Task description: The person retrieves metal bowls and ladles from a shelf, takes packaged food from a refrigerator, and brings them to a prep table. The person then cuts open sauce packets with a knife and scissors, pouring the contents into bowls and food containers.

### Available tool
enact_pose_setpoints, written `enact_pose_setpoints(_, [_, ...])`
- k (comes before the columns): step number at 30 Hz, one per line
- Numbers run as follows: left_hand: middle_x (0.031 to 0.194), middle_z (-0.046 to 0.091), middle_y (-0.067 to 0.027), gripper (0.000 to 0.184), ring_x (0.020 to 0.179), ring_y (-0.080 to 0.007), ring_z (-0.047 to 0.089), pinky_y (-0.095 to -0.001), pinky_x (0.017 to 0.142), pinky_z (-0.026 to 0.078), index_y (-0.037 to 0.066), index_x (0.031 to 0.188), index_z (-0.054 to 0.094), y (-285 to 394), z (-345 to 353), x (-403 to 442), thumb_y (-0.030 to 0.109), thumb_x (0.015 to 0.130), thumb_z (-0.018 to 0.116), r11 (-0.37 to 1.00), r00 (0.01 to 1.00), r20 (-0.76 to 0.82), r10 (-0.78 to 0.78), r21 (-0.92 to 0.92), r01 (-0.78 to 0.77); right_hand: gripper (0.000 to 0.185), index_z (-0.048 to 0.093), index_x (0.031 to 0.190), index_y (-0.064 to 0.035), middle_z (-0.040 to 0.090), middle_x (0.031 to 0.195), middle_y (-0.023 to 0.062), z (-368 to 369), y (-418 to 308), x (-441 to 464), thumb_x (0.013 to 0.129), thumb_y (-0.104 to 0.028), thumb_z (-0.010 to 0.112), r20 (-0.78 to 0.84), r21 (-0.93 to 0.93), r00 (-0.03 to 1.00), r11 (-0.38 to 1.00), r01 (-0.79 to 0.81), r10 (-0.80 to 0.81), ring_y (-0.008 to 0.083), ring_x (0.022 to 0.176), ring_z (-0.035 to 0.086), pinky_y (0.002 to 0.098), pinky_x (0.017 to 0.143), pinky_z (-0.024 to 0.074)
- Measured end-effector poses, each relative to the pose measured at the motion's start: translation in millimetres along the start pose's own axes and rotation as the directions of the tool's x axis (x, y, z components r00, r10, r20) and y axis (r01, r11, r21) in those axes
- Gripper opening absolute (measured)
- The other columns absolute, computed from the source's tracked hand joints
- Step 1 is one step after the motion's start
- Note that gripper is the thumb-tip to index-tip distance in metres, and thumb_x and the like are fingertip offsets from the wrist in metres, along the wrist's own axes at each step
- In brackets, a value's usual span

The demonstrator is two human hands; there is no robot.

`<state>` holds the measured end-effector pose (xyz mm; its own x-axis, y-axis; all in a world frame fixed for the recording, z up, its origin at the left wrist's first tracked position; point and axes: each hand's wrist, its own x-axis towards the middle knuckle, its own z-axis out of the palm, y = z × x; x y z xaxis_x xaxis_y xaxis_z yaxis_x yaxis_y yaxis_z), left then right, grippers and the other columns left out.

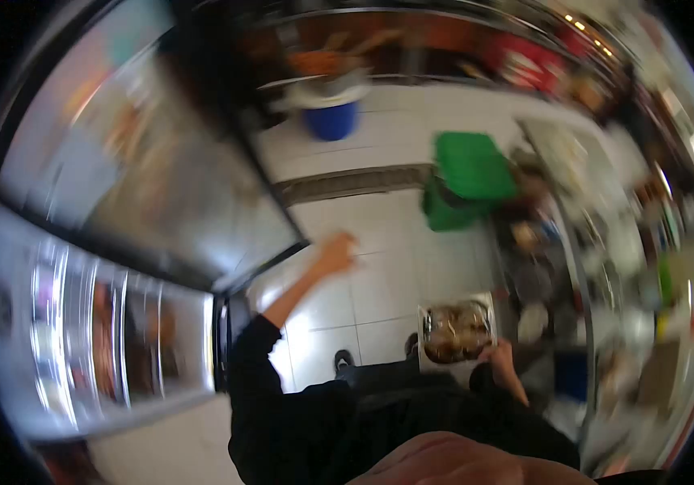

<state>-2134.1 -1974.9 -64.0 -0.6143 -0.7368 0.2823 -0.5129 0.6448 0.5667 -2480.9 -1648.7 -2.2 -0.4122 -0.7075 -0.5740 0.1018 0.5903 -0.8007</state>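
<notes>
The metal tray (423, 335) is gripped at its near right corner by the right hand (504, 360), whose fingers are closed over the rim. The tray is held in front of the body, to the right, and is filled with brownish, shiny pieces (453, 327) that cannot be identified through the blur. The left hand (335, 253) is extended forward and to the left, with the forearm bared below a dark sleeve (256, 356). Its fingers appear bent, but they are smeared by motion, and how far the hand is opened cannot be told. It is seen just beside the outer corner of a black-framed glass door (173, 182); whether the frame is touched cannot be made out.

The door is swung open from a lit refrigerated cabinet (209, 339) at the left, where blurred goods are stacked on several shelves (124, 339). Between the hands, a pale tiled floor (383, 279) is shown, and a dark shoe (343, 359) is planted on it near the body. Farther ahead, the floor is crossed by a drain grate (355, 183). A green bin (476, 171) is placed at the right end of the grate, and a blue bucket (331, 121) is set beyond it. The right side is lined by a cluttered counter (618, 190), its items largely blurred.
</notes>
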Motion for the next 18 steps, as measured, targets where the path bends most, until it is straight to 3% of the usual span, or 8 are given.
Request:
enact_pose_setpoints(2, [0.103,0.056,-0.0162,0.038,0.094,-0.0322,0.052,-0.0477,0.078,0.04,0.004,0.099,0.057,-29.7,-92.9,96.5,0.032,0.074,0.063,0.715,0.933,0.241,-0.267,0.698,0.025,0.018,0.059,0.07,0.0015,0.053,0.057,0.0033,-17.0,13.0,-39.7,0.054,0.0,0.052,-0.191,0.248,0.981,0.966,0.075,-0.027,0.0117,0.05,0.048,0.0227,0.048,0.0359])
enact_pose_setpoints(3, [0.108,0.056,-0.0168,0.029,0.103,-0.0274,0.051,-0.0442,0.085,0.037,0.007,0.098,0.06,-30.3,-134.8,89.8,0.029,0.082,0.049,0.27,0.966,0.127,0.224,0.945,-0.187,0.015,0.057,0.066,0.0009,0.052,0.055,0.0022,-24.4,25.3,-52.1,0.052,0.003,0.051,-0.335,0.156,0.942,0.984,0.089,-0.032,0.0121,0.051,0.048,0.0232,0.048,0.0354])
enact_pose_setpoints(4, [0.112,0.055,-0.0177,0.039,0.111,-0.0321,0.047,-0.0451,0.091,0.034,0.008,0.106,0.06,-97.3,-149.1,125.1,0.036,0.086,0.04,-0.277,0.999,0.036,0.017,0.96,-0.03,0.015,0.057,0.067,0.0012,0.051,0.056,0.0038,-36.7,52.7,-60.0,0.053,0.005,0.051,-0.409,0.101,0.911,0.989,0.108,-0.057,0.0139,0.051,0.048,0.025,0.047,0.0369])
enact_pose_setpoints(6, [0.111,0.055,-0.0151,0.057,0.11,-0.0324,0.045,-0.0511,0.094,0.028,0.007,0.118,0.052,-100.6,-203.9,148.3,0.05,0.086,0.033,-0.152,0.965,0.14,-0.224,0.973,-0.176,0.016,0.056,0.071,0.0017,0.05,0.057,0.006,-32.0,58.1,-97.9,0.057,0.007,0.05,-0.534,0.402,0.835,0.909,0.112,0.133,0.0167,0.051,0.05,0.0284,0.046,0.0406])
enact_pose_setpoints(7, [0.118,0.054,-0.0126,0.046,0.112,-0.0328,0.046,-0.0659,0.084,0.025,0.014,0.113,0.057,-34.6,-210.4,157.5,0.044,0.081,0.044,0.073,0.858,0.15,-0.492,0.989,-0.131,0.015,0.054,0.075,0.0032,0.053,0.062,0.0098,-37.3,62.3,-113.9,0.06,0.003,0.052,-0.502,0.592,0.818,0.801,0.087,0.282,0.0215,0.052,0.054,0.0329,0.042,0.0444])
enact_pose_setpoints(11, [0.122,0.051,-0.0093,0.044,0.105,-0.0295,0.052,-0.0568,0.082,0.038,0.014,0.113,0.058,-104.7,-184.3,171.1,0.041,0.081,0.047,-0.249,0.803,-0.034,-0.595,0.958,-0.144,0.02,0.053,0.078,0.003,0.051,0.065,0.0106,-54.3,121.2,-155.6,0.059,0.002,0.053,-0.575,0.724,0.703,0.66,0.2,0.418,0.0257,0.052,0.056,0.0371,0.042,0.0498])
enact_pose_setpoints(15, [0.124,0.05,-0.0111,0.061,0.108,-0.0291,0.052,-0.053,0.08,0.045,0.01,0.12,0.053,-45.5,-161.3,162.9,0.056,0.082,0.042,-0.289,0.592,-0.046,-0.805,0.901,-0.322,0.025,0.052,0.082,-0.0001,0.051,0.07,0.0107,-73.2,135.4,-185.8,0.058,0.0,0.051,-0.565,0.794,0.551,0.585,0.163,0.614,0.0263,0.054,0.055,0.0402,0.049,0.0549])
enact_pose_setpoints(18, [0.112,0.056,-0.0116,0.047,0.096,-0.0289,0.057,-0.0537,0.073,0.046,0.01,0.113,0.058,71.1,-131.4,130.9,0.044,0.083,0.045,-0.184,0.491,-0.031,-0.871,0.946,-0.268,0.026,0.052,0.085,0.0008,0.052,0.074,0.0131,-105.0,179.1,-181.1,0.059,-0.001,0.052,-0.496,0.85,0.558,0.503,0.156,0.665,0.0285,0.059,0.058,0.039,0.048,0.0546])
